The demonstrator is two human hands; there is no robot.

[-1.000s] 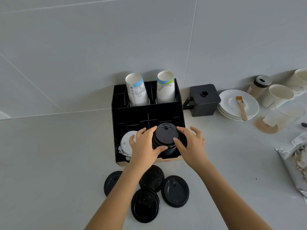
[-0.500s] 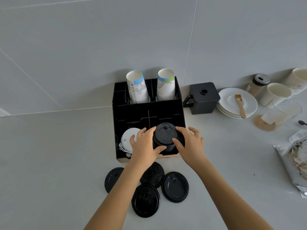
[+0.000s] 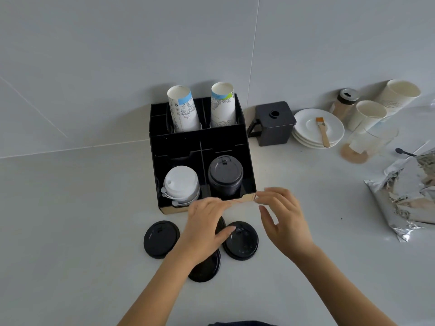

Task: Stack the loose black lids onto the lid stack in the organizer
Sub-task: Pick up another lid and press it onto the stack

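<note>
The black organizer [image 3: 230, 140] stands against the wall. Its front right compartment holds the black lid stack [image 3: 225, 176]; a white lid stack [image 3: 180, 184] fills the front left one. Several loose black lids lie on the counter in front: one at the left [image 3: 160, 238], one at the right [image 3: 242, 241], one nearer me [image 3: 207, 269] and one mostly hidden under my left hand. My left hand [image 3: 204, 229] hovers over these lids, fingers apart, thumb at the right lid's rim. My right hand [image 3: 282, 217] is open beside the organizer's front right corner, holding nothing.
Two paper cup stacks [image 3: 183, 111] stand in the organizer's back row. To the right are a black square container [image 3: 273, 123], white saucers [image 3: 317, 128] with a brush, paper cups [image 3: 369, 114], a shaker jar [image 3: 344, 102] and a foil bag [image 3: 409, 191].
Both hands have let go of the black lid stack and drawn back toward me. The left hand now hovers over the loose lids; the right sits by the organizer's corner.
</note>
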